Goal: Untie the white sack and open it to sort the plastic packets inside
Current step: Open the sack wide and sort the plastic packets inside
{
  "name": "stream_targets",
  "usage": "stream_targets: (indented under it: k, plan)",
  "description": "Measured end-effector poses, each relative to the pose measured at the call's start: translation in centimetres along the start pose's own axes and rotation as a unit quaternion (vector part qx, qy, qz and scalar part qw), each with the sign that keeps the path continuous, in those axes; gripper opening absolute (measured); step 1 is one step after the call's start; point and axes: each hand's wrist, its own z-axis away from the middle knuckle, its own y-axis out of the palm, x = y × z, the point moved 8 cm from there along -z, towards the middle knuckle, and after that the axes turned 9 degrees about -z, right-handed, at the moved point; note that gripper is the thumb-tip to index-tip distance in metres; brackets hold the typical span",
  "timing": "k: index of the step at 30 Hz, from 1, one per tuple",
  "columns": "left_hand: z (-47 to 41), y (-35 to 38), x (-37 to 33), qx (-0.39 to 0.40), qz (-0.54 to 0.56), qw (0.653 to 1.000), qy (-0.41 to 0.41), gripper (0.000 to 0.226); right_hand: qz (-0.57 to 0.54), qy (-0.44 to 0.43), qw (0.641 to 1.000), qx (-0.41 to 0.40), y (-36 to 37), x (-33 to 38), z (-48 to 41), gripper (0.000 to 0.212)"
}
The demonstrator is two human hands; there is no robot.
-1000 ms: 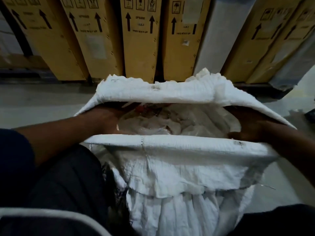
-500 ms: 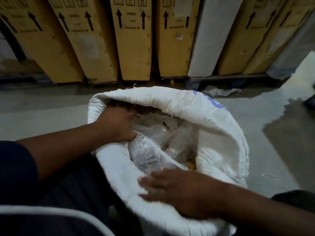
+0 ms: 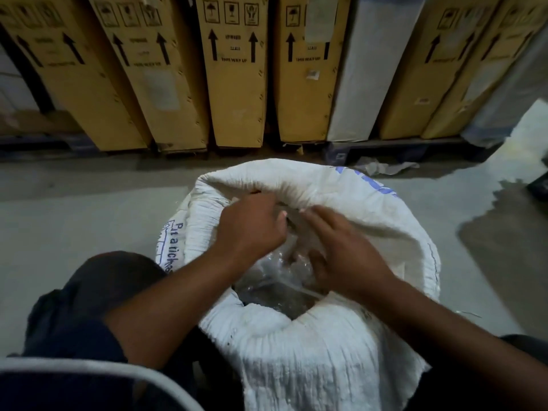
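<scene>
The white woven sack (image 3: 326, 345) stands untied in front of me, its mouth wide and its rim rolled down; blue print shows on its left and far right sides. Clear plastic packets (image 3: 272, 283) fill the inside. My left hand (image 3: 252, 229) reaches into the mouth near the far inner wall with its fingers curled; what they hold is hidden. My right hand (image 3: 344, 256) lies over the packets beside it, fingers stretched toward the far rim and thumb pressed down into the plastic.
Tall cardboard boxes (image 3: 237, 84) with arrow marks and a white panel (image 3: 364, 69) stand in a row behind the sack. A crumpled scrap (image 3: 385, 167) lies on the concrete floor. My knee (image 3: 98, 286) in dark trousers is left of the sack.
Both hands left the sack's rim. The left one moved from the left edge into the mouth, and the right one moved from the near rim onto the packets. The rim sits rolled lower.
</scene>
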Motion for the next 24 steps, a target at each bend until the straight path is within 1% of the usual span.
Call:
stream_targets:
  k: [1, 2, 4, 7, 10, 13, 16, 20, 24]
  plan:
    - [0.8, 0.2, -0.2, -0.015, 0.029, 0.999, 0.018, 0.045, 0.04, 0.006, 0.999, 0.009, 0.1, -1.3, -0.5, 0.084]
    - [1.4, 0.5, -0.5, -0.023, 0.03, 0.998, 0.049, 0.06, 0.079, 0.008, 0.997, 0.019, 0.1, -2.5, -0.9, 0.092]
    - [1.6, 1.8, -0.3, -0.019, -0.039, 0.993, 0.106, 0.085, 0.14, 0.008, 0.99, 0.023, -0.7, -5.2, -1.6, 0.1]
    - [0.8, 4.2, 1.6, 0.022, -0.097, 0.99, 0.103, 0.101, 0.175, 0.021, 0.984, 0.03, -0.9, -8.5, -1.9, 0.106]
    - [0.1, 5.8, 2.8, 0.023, -0.115, 0.989, 0.086, 0.108, 0.134, 0.057, 0.989, 0.008, -0.4, -11.2, -2.0, 0.107]
    - [-1.7, 5.7, 4.4, 0.001, -0.107, 0.994, 0.038, 0.109, 0.114, 0.079, 0.99, -0.004, 0.0, -14.2, -2.6, 0.104]
    - [-3.9, 4.7, 6.5, -0.018, -0.09, 0.996, -0.01, 0.11, 0.103, 0.075, 0.992, -0.016, -0.8, -16.8, -3.4, 0.104]
    - [-5.5, 4.6, 8.0, -0.024, -0.088, 0.996, -0.02, 0.111, 0.081, 0.065, 0.994, -0.041, -1.9, -18.3, -4.8, 0.104]
    - [-5.8, 5.1, 8.8, -0.025, -0.088, 0.996, -0.021, 0.112, 0.072, 0.087, 0.993, -0.024, -1.5, -19.2, -5.1, 0.107]
